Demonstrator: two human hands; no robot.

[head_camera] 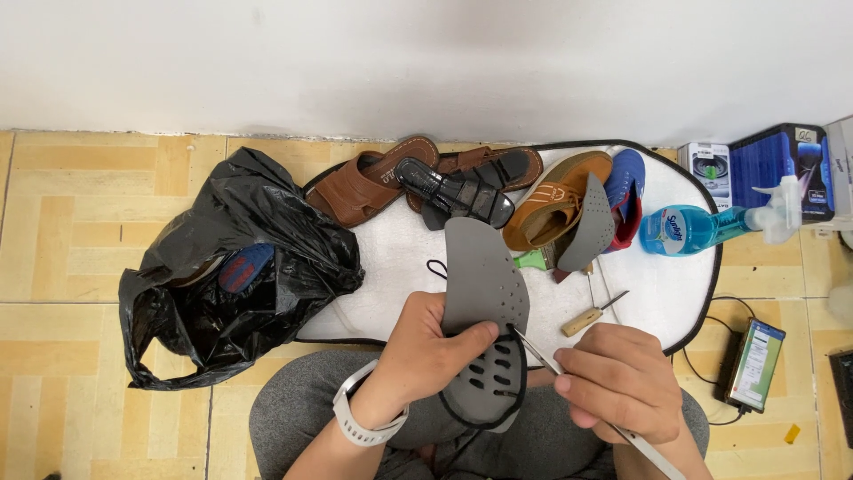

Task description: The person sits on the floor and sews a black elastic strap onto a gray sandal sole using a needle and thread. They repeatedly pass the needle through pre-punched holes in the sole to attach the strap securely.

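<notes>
One black plastic bag [240, 276] lies on the floor at far left. The left hand [426, 351] pinches a grey insole [484, 333] over the lap, thumb pressed across its front. The right hand [622, 382] is curled tight around a thin metal tool [538, 349] whose tip touches the insole's edge. Behind, on one white mat [400, 258] — two brown sandals, one black sandal, one tan shoe [555, 200] — then one blue spray bottle [702, 227].

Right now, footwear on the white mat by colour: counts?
Brown sandals: 2
Black sandal: 1
Tan shoe: 1
Blue and red shoe: 1
Total: 5
The grey insole in the hands is not counted.
</notes>
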